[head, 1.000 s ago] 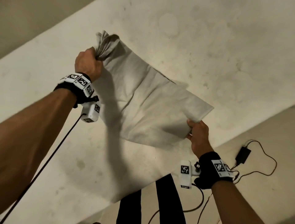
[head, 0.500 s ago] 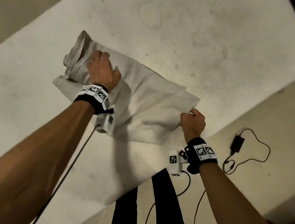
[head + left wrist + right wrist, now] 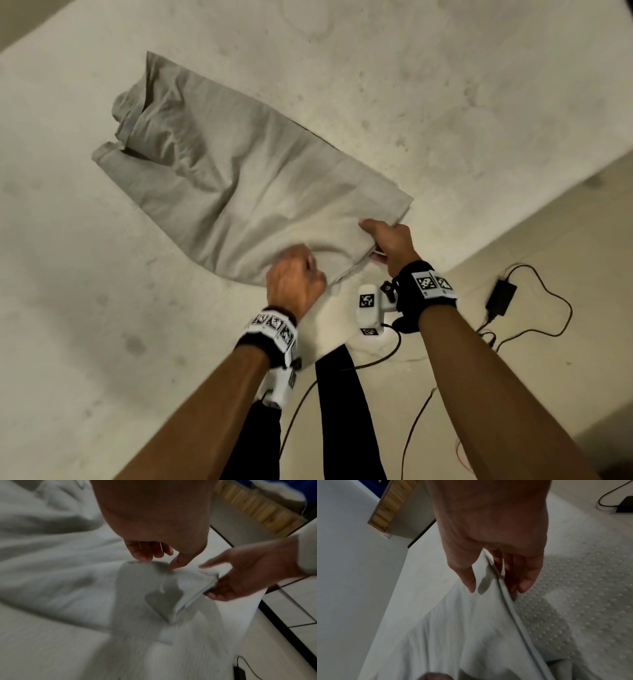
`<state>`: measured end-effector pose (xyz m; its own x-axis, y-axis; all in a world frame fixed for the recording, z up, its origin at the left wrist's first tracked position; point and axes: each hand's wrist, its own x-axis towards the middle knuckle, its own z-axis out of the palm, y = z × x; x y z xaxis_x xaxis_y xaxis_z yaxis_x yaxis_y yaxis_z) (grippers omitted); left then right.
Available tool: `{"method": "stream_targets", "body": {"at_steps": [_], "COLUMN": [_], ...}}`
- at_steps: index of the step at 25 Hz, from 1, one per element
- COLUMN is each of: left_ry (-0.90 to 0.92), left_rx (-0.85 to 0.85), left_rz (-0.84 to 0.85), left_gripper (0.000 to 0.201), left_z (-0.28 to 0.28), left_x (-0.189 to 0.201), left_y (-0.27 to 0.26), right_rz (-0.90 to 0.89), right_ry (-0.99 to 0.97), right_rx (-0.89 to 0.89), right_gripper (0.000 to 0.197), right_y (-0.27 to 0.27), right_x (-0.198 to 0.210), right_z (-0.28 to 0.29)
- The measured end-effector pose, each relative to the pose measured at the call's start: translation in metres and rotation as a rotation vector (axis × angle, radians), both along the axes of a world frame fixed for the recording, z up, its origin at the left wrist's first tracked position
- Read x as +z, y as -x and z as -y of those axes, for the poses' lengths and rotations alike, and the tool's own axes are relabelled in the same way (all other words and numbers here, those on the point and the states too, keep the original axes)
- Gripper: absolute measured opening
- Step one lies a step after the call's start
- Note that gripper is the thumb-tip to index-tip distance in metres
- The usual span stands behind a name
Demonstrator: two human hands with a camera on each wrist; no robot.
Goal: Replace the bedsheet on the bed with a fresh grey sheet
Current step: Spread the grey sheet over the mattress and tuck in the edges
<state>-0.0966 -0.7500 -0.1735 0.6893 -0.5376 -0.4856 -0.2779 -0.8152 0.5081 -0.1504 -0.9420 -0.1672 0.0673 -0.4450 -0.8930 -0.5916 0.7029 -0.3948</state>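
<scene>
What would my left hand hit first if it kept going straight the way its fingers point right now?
Most likely the folded grey sheet: the left hand hovers with fingertips pointing down at its near edge, beside the right hand pinching that edge. The gap looks small, though blur makes depth uncertain.

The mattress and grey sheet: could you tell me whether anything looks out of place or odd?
The bare mattress shows faint ring-shaped stains and dark spots. The grey sheet, folded, lies askew with its far end bunched. A power adapter and cables trail loose on the floor.
</scene>
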Motion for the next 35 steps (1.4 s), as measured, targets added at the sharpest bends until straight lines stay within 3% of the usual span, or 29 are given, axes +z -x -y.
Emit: {"method": "stream_targets", "body": {"at_steps": [1, 4, 6, 9, 12, 14, 18, 22, 27, 30, 32, 35], "left_ry": [-0.053, -0.266, -0.317, -0.339, -0.282, -0.207, 0.145, 0.362, 0.627, 0.782, 0.911, 1.113], "left_rx": [-0.065, -0.236, -0.272, -0.374, -0.368, -0.318, -0.023, 0.405, 0.816, 0.916, 0.923, 0.917], "left_rz": [0.022, 0.098, 0.188, 0.293, 0.283, 0.255, 0.213, 0.246, 0.327, 0.364, 0.384, 0.481], "left_gripper": [0.028, 0.088, 0.1, 0.095, 0.081, 0.061, 0.028, 0.012, 0.005, 0.016, 0.006, 0.009], "left_z": [-0.015, -0.035, -0.03, -0.026, -0.033, -0.041, -0.062, -0.077, -0.095, -0.101, -0.1, -0.095], "left_x": [-0.008, -0.027, -0.033, -0.034, -0.036, -0.038, -0.03, 0.013, 0.075, 0.137, 0.195, 0.293], "left_y": [0.01, 0.021, 0.017, 0.011, 0.003, -0.004, -0.017, -0.048, -0.151, -0.239, -0.297, -0.359], "right_rz": [0.016, 0.05, 0.082, 0.148, 0.222, 0.293, 0.301, 0.301, 0.398, 0.523, 0.641, 0.843], "right_ry": [-0.026, -0.036, -0.033, -0.053, -0.112, -0.185, -0.193, -0.147, -0.144, -0.132, -0.107, -0.07], "right_rx": [0.004, -0.017, -0.06, -0.133, -0.142, -0.133, -0.12, -0.11, -0.098, -0.072, -0.058, -0.049], "right_gripper": [0.039, 0.038, 0.042, 0.041, 0.023, 0.01, 0.016, 0.013, 0.011, 0.014, 0.022, 0.03], "right_y": [0.0, -0.004, -0.008, -0.015, -0.027, -0.036, -0.05, -0.075, -0.151, -0.224, -0.276, -0.342], "right_x": [-0.002, -0.006, -0.009, -0.002, 0.01, 0.021, 0.036, 0.062, 0.116, 0.159, 0.2, 0.27], "right_z": [-0.003, -0.014, -0.021, -0.028, -0.035, -0.039, -0.045, -0.053, -0.068, -0.069, -0.067, -0.065]}}
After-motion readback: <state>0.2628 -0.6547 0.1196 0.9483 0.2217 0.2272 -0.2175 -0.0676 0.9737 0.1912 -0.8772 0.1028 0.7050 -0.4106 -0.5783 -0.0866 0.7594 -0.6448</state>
